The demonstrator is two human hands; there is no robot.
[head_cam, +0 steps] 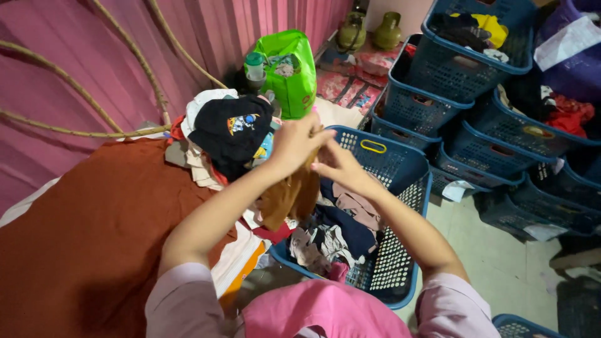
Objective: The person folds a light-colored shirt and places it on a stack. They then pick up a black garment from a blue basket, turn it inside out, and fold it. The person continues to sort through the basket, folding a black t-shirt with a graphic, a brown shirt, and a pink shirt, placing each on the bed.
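Both hands' fingers (299,139) pinch brown garment (289,197) over blue basket (410,164); lower folds hidden.

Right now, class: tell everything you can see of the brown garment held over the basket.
The brown garment is soft, mustard-brown cloth, crumpled and hanging in loose folds. The left hand and right hand pinch its top edge together, so it dangles above the blue laundry basket of mixed clothes, beside the stack of folded clothes. Its full shape is hidden.

Stacked baskets (451,75) block right; brown cloth (87,244) left open.
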